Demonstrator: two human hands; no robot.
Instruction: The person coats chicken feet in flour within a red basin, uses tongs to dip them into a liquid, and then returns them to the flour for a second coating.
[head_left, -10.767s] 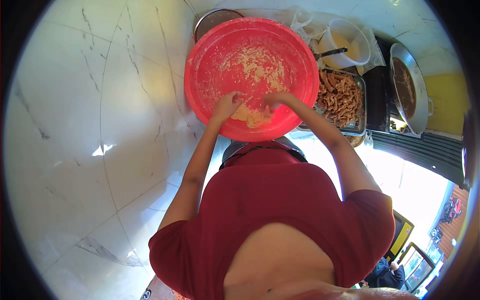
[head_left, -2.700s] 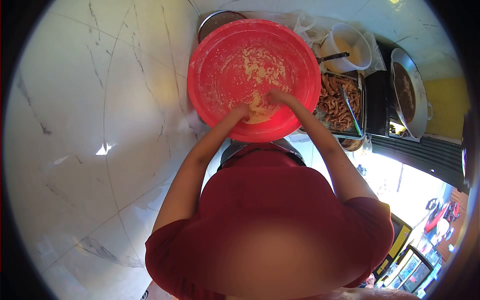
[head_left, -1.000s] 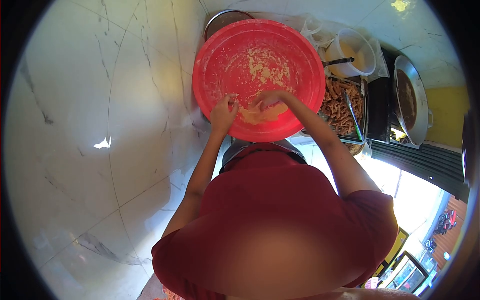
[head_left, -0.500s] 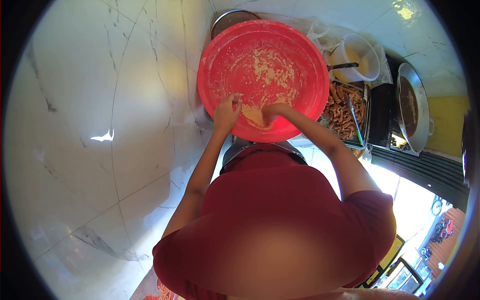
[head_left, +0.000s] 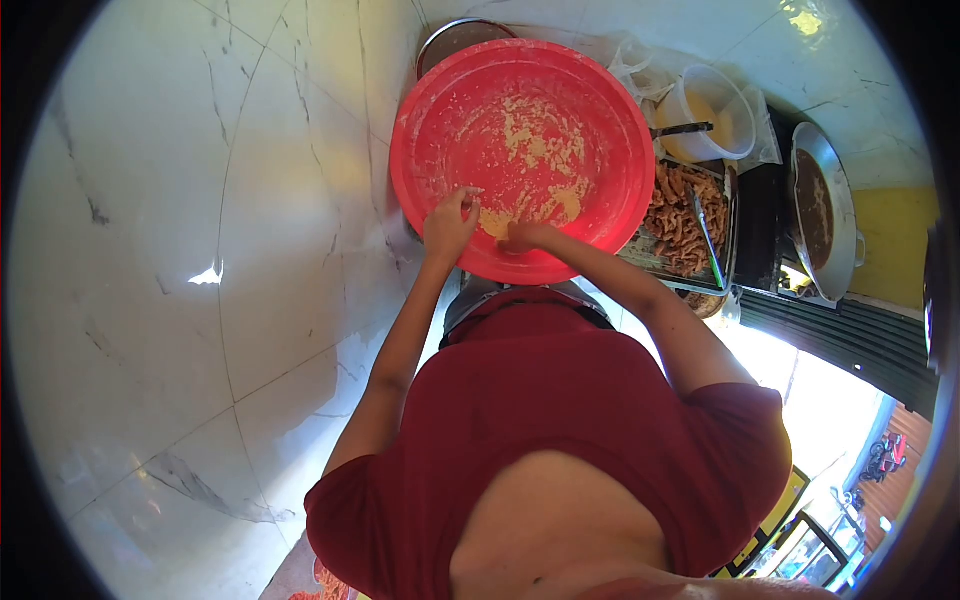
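A wide red basin (head_left: 430,130) has clumps of yellowish floury crumbs (head_left: 545,140) spread over its inside. At the basin's near left, my left hand (head_left: 450,225) is closed, thumb and fingers curled together; whatever it may hold is too small to make out. My right hand (head_left: 527,237) is low inside the basin, beside a small heap of the floury stuff (head_left: 494,221). Its fingers are blurred and partly hidden, so their grip is unclear.
Right of the basin, a tray of brown fried pieces (head_left: 685,220) holds tongs (head_left: 707,235). Behind it stands a clear tub (head_left: 715,115) with yellowish contents and a dark-handled utensil (head_left: 683,130). Farther right is a large pan (head_left: 828,210) of brown liquid. A tiled wall (head_left: 200,250) rises at left.
My right hand has moved left through the basin, closer to my left hand, and more of the floury stuff shows right of it. My left hand has barely moved.
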